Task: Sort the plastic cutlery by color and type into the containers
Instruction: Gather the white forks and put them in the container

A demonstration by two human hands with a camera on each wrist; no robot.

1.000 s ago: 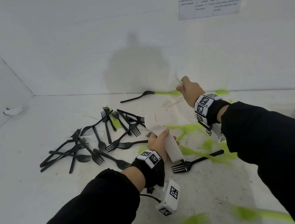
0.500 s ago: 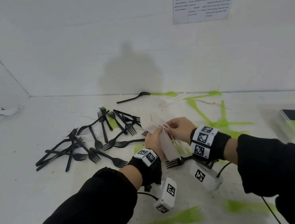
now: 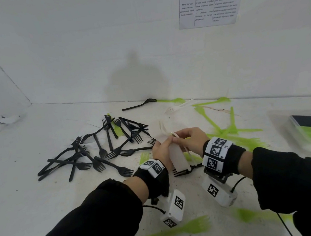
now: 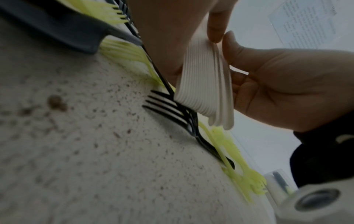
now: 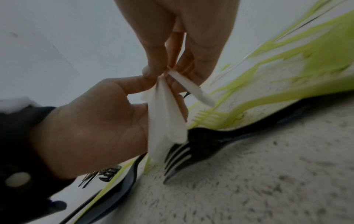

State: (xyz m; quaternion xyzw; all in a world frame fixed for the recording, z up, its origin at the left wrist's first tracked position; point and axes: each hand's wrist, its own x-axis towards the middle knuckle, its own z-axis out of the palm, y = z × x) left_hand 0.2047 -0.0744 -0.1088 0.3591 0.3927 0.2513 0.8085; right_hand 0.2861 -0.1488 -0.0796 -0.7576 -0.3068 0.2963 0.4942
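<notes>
White cutlery stack: our right hand has returned, pinching another piece against it; left hand grips the stack.

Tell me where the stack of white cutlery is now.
In the head view it is centre, gripped by the left hand, above a black fork.

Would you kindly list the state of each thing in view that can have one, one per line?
left hand: grips the stack of white cutlery.
right hand: pinches one white piece at the stack's top.
stack of white cutlery: held upright, lower end near a black fork.
black forks: loose pile on the table.
green cutlery: scattered flat.
container: open, holding green pieces.
</notes>
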